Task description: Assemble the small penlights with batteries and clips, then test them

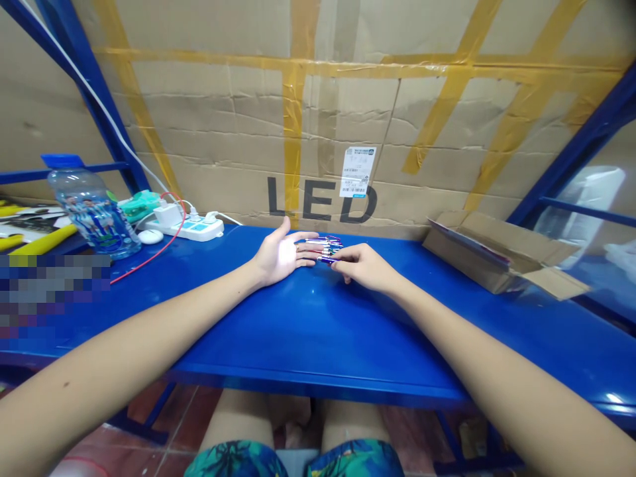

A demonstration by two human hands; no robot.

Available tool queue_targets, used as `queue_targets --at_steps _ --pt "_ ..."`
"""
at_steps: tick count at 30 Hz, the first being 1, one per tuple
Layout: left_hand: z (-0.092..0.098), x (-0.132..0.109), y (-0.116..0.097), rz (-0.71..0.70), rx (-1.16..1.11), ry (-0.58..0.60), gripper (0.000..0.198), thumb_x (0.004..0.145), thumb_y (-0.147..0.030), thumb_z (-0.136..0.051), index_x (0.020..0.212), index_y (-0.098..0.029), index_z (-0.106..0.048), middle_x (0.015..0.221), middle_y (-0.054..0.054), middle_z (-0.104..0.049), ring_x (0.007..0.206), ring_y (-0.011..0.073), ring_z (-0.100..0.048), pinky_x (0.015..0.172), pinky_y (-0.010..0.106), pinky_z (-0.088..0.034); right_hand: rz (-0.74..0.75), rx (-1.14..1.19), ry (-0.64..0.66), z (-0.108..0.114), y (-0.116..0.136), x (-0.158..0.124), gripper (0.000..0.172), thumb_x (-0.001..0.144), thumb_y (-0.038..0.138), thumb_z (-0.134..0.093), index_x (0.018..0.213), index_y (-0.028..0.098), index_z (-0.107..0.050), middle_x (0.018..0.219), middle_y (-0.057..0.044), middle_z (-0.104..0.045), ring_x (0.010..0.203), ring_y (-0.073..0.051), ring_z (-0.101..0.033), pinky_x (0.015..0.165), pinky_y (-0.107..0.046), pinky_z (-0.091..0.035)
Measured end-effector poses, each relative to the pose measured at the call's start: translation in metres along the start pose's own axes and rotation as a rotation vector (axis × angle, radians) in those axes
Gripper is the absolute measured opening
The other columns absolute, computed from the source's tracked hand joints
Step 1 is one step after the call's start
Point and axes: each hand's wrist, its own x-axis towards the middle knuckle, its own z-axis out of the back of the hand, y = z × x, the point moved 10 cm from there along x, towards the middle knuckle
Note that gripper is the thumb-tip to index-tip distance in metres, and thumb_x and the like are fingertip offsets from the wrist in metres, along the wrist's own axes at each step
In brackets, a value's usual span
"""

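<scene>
Blue steel bench (318, 331). Near back-left corner: plastic water bottle (94, 215) with blue cap placed upright, white power strip (183, 228) laid along back edge, white computer mouse (150, 236) set just in front of it. Red cable (149, 260) run across left end. Opened cardboard box (497, 255) placed at right end, against back edge.

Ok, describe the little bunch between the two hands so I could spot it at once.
Start at the cardboard carton printed LED behind the blue metal table. Just below those letters, between the left hand and the right hand, sits a small bunch of slim pen-like rods. Its purple and silver colouring sets it apart, and unlike the white power strip further left, it's right at the fingertips.
</scene>
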Motion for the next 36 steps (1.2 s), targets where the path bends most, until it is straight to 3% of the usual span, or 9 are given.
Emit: queue_targets --at_steps 6,17,36 --pt "0.0 0.0 0.003 0.023 0.017 -0.006 0.089 0.087 -0.079 -0.021 0.129 -0.008 -0.056 0.13 0.026 -0.062 0.113 0.0349 -0.063 0.096 0.048 -0.049 0.138 -0.14 -0.012 0.002 0.011 0.0 0.023 0.08 0.025 -0.054 0.079 0.015 -0.075 0.066 0.0 -0.068 0.06 -0.014 -0.054 0.061 -0.026 -0.04" --pt "-0.004 -0.001 0.001 0.022 -0.018 0.017 0.08 0.09 -0.076 -0.025 0.118 -0.011 -0.063 0.113 0.021 -0.069 0.096 0.0272 -0.067 0.087 0.041 -0.051 0.173 -0.198 -0.08 0.008 0.013 -0.002 0.029 0.079 0.02 -0.057 0.096 0.018 -0.08 0.094 -0.004 -0.079 0.077 -0.02 -0.065 0.071 -0.03 -0.045" --pt "-0.004 0.002 0.003 0.035 -0.153 0.042 0.081 0.091 -0.075 -0.028 0.115 -0.007 -0.064 0.103 0.02 -0.07 0.088 0.0259 -0.066 0.079 0.037 -0.049 0.158 -0.263 -0.094 0.012 0.011 -0.002 0.033 0.081 0.021 -0.056 0.103 0.017 -0.079 0.095 -0.004 -0.079 0.076 -0.02 -0.067 0.069 -0.028 -0.046"
